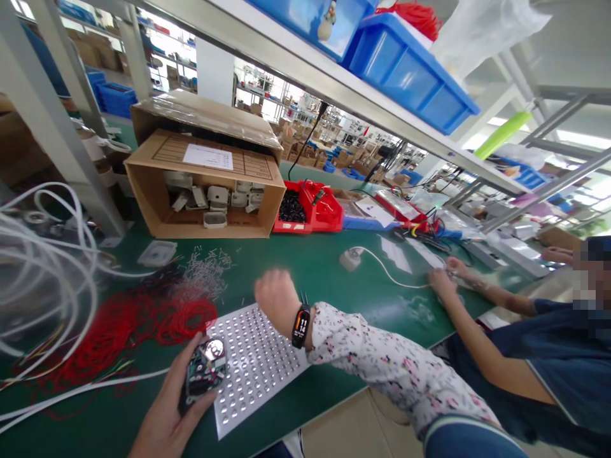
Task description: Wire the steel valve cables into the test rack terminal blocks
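Note:
My left hand (174,397) grips a small black housing with an exposed circuit board (206,367) and a round silvery part on it. The fingers wrap its left side and the thumb presses along its lower edge. A white sheet with rows of shiny round dots (255,362) lies just right of it. Over that sheet's far edge is my right hand (277,294), curled and slightly blurred, knuckles toward the camera. Its fingertips are hidden, so anything in them cannot be seen. A smart band (301,326) circles the right wrist.
Red wire coils (102,343), white cables (57,254) and loose small pins (205,270) cover the left side. Behind stand a cardboard box (210,227) of pale housings and red bins (327,213). A co-worker's hands (443,277) work at the right. A shelf (267,57) crosses overhead.

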`<action>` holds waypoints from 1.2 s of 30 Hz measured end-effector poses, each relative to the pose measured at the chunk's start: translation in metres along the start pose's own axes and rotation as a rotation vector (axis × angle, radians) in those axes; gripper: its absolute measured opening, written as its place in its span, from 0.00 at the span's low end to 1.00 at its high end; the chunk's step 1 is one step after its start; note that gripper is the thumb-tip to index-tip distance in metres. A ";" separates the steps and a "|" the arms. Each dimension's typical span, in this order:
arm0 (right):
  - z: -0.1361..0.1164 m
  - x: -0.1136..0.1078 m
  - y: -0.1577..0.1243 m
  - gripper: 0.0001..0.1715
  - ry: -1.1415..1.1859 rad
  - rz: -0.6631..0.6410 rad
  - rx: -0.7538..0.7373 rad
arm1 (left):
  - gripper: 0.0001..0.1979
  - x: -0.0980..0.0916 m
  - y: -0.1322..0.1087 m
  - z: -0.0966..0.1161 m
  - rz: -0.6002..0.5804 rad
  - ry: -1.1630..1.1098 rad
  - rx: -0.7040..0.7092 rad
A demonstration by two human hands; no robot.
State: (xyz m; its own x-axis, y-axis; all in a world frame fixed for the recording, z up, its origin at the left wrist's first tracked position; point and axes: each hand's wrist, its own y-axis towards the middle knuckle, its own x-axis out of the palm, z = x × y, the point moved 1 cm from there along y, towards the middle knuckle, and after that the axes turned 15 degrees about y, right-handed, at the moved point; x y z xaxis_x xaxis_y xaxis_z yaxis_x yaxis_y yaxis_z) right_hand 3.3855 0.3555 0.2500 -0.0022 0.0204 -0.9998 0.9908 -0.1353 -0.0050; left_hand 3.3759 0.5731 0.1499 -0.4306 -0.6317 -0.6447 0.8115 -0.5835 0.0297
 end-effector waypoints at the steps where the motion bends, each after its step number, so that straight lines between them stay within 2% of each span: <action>1: 0.007 -0.001 0.002 0.09 0.042 -0.001 0.008 | 0.34 0.001 -0.001 0.001 0.007 0.013 0.009; 4: 0.041 -0.005 0.006 0.08 0.174 0.023 0.094 | 0.34 0.004 -0.005 0.003 0.022 0.064 0.034; 7: 0.079 0.004 0.010 0.15 0.261 0.062 0.288 | 0.33 0.009 -0.008 0.005 0.054 0.121 0.035; 9: 0.090 0.019 0.012 0.15 0.309 0.045 0.371 | 0.33 0.012 -0.009 0.006 0.066 0.141 0.030; 11: 0.088 0.037 0.014 0.15 0.343 0.022 0.410 | 0.32 0.012 -0.009 0.007 0.068 0.140 0.035; 15: 0.065 0.058 0.021 0.09 0.376 0.015 0.422 | 0.34 0.002 -0.007 0.014 0.044 0.029 -0.011; 18: 0.054 0.048 0.027 0.05 0.413 0.031 0.357 | 0.40 -0.011 -0.002 0.021 -0.018 -0.148 -0.089; 21: 0.050 0.015 0.031 0.06 0.466 0.064 0.215 | 0.41 -0.025 0.002 0.026 -0.058 -0.261 -0.097; 24: 0.038 -0.032 0.023 0.05 0.531 0.079 0.046 | 0.39 -0.033 0.005 0.027 -0.073 -0.308 -0.084; 27: 0.010 -0.078 -0.004 0.04 0.622 0.084 -0.155 | 0.40 -0.035 0.005 0.025 -0.065 -0.323 -0.071; 29: -0.017 -0.094 -0.030 0.06 0.658 0.016 -0.183 | 0.39 -0.034 0.004 0.023 -0.049 -0.314 -0.048; 32: -0.060 -0.088 -0.065 0.07 0.719 -0.152 -0.198 | 0.34 -0.029 0.004 0.018 0.014 -0.271 0.034; 34: -0.085 -0.068 -0.077 0.06 0.714 -0.266 -0.213 | 0.29 -0.026 0.003 0.014 0.076 -0.258 0.101; 36: -0.102 -0.046 -0.077 0.05 0.633 -0.349 -0.200 | 0.26 -0.024 0.003 0.011 0.118 -0.277 0.155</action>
State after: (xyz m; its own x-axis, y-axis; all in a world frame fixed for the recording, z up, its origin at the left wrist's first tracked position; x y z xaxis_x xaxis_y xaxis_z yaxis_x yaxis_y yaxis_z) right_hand 3.3229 0.4657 0.2982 -0.3022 0.6036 -0.7378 0.9527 0.1650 -0.2553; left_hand 3.3838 0.5809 0.1739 -0.4453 -0.8021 -0.3980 0.8017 -0.5551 0.2216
